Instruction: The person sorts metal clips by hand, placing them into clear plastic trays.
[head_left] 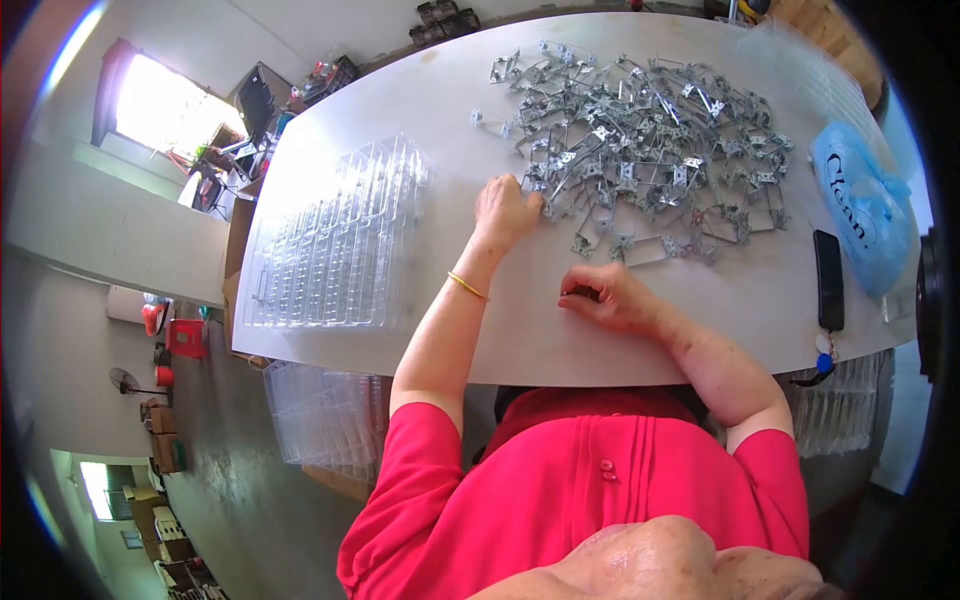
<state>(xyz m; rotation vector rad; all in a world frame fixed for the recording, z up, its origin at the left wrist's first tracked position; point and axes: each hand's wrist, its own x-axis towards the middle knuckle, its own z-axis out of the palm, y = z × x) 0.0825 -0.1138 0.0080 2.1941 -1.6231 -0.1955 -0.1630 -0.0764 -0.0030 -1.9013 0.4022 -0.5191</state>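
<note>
A loose heap of small silver metal bracket-like parts (640, 150), with thin rods and plates, is spread over the far middle and right of the table. At the heap's left edge is my left hand (507, 212), its fingers drawn together against the nearest parts; the fingertips and whatever is in them are hidden. My right hand (615, 298) rests on the tabletop just below the heap, fingers curled toward the thumb, the inside of the curl in shadow. Left of my left hand lies a stack of clear plastic compartment trays (335, 245).
The white table (470, 350) has a curved edge. On its right are a black phone (828, 280) with a keychain, a blue plastic bag (860, 210) and clear plastic trays (815, 75). Below the table edge stand more clear trays (325, 415), with others (835, 405) at right.
</note>
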